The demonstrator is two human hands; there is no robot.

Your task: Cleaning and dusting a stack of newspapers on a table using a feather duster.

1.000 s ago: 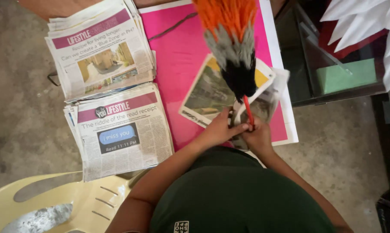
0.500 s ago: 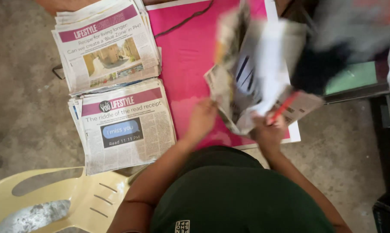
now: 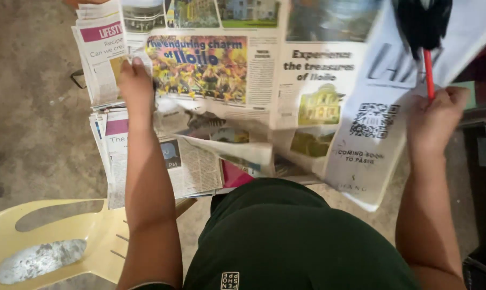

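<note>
Both hands spread colourful newspaper (image 3: 264,91) (unfolded).

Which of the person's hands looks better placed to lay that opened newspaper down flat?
Probably the left. The left hand grips only the open newspaper at its left edge, above the newspaper stacks. The right hand pinches the sheet's right edge together with the red handle of a feather duster, so it is encumbered.

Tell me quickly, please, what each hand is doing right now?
Left hand: closed on the left edge of the opened colour-printed newspaper sheet.
Right hand: closed on the thin red stick and the sheet's right side.
</note>
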